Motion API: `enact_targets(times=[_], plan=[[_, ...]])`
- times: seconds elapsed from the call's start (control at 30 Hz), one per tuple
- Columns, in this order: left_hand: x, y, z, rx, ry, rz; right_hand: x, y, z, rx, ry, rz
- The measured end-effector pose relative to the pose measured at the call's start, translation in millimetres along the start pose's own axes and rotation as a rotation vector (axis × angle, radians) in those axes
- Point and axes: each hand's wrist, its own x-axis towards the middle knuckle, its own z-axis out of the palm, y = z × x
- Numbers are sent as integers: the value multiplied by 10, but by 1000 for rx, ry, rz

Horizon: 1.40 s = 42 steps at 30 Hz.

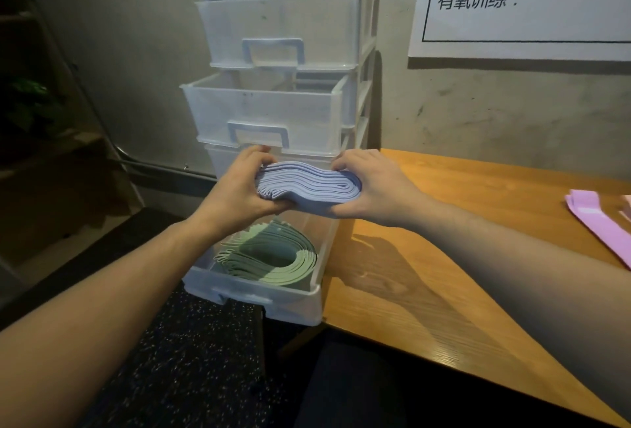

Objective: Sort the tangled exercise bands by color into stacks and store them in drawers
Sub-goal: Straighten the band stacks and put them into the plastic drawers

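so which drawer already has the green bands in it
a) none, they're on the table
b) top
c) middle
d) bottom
d: the green bands lie coiled in the pulled-out bottom drawer, beneath the blue stack held between the left hand and the right hand.
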Motion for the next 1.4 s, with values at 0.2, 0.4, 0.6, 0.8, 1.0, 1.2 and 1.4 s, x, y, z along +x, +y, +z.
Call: enact_targets(times=[0.2,0.4,0.6,0.8,1.0,1.2,1.4], plan=[[-4,50,-97,-4,-9,-8,-44,-15,47,16,41,-28],[-200,152,-299,-52,-78,-64,-208,-185,-7,-21,79,-54],[-461,262,-494,-91,-120,-113,-351,-469,-145,-15,2,-61],[-627,401,-667,-111,-116,-149,-395,-685,-269,68,-49,0],[-451,477,-977,-98,-63,-132,-220,-850,-562,322,-63,87],[-93,302,-1028,70,-111,-137,111,-923,-476,177,-85,136],[100,-46,-847,156,-203,-133,299,-921,-261,79,-165,160]])
